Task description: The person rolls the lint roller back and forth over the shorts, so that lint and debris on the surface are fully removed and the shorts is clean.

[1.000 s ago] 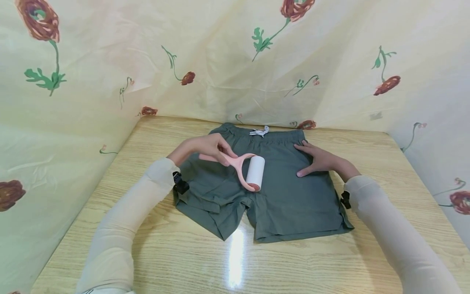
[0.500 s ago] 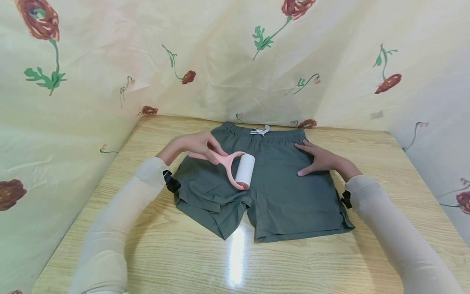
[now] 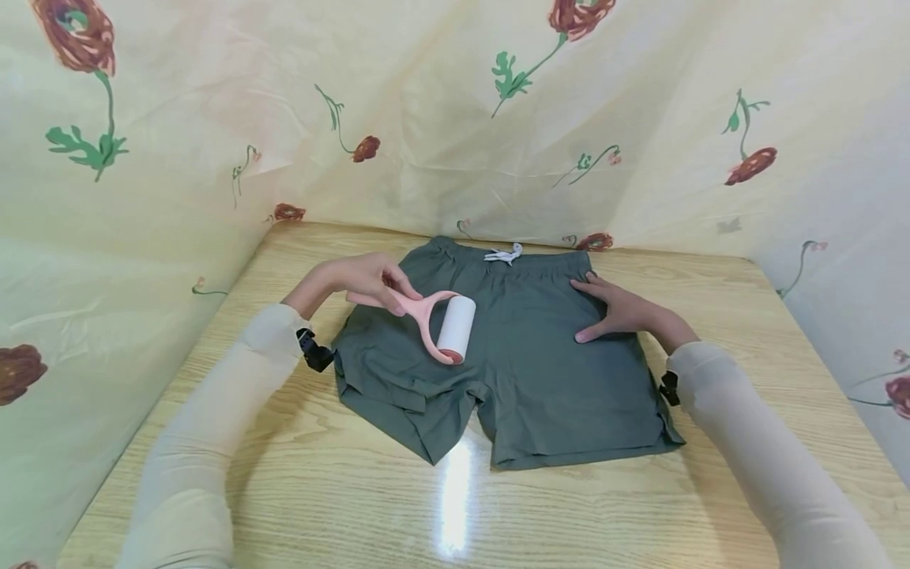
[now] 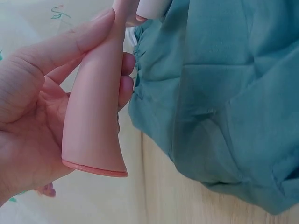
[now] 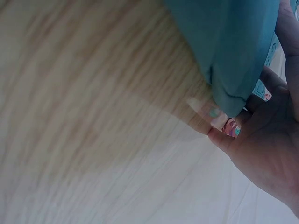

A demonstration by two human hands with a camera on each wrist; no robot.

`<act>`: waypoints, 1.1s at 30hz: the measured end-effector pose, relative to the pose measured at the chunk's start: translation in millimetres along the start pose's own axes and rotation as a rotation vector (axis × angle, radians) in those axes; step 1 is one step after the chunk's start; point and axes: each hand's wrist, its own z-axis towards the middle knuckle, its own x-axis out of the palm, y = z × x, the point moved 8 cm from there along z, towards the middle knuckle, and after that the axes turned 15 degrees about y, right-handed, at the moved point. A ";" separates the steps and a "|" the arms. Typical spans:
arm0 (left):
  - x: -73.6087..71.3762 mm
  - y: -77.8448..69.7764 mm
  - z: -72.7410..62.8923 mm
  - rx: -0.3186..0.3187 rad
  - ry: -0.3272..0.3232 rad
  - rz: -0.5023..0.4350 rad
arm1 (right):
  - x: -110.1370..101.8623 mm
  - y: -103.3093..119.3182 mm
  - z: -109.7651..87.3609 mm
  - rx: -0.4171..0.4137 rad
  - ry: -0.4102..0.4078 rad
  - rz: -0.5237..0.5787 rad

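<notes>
One pink-handled roller (image 3: pixel 457 329), clamped in my left hand (image 3: pixel 371 280), is further left over the grey-green shorts (image 3: pixel 562 395) than before; my right hand (image 3: pixel 620 308), fingers apart, rests on their right side

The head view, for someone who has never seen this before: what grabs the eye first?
Probably the pink-and-white roller, held by the left hand over the dark green shorts. The shorts lie spread in the middle of the wooden table, with the right hand on their right edge. Behind, a pale cloth carries big red flowers.
</notes>
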 end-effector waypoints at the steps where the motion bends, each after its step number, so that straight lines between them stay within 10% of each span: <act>1: -0.5 0.7 -1.4 -0.001 -0.001 0.003 | -0.2 -0.2 0.3 -0.001 -0.001 0.000; 33: -14.8 17.2 -41.0 -0.074 -0.054 -0.034 | 0.5 -6.0 3.1 0.018 -0.003 0.007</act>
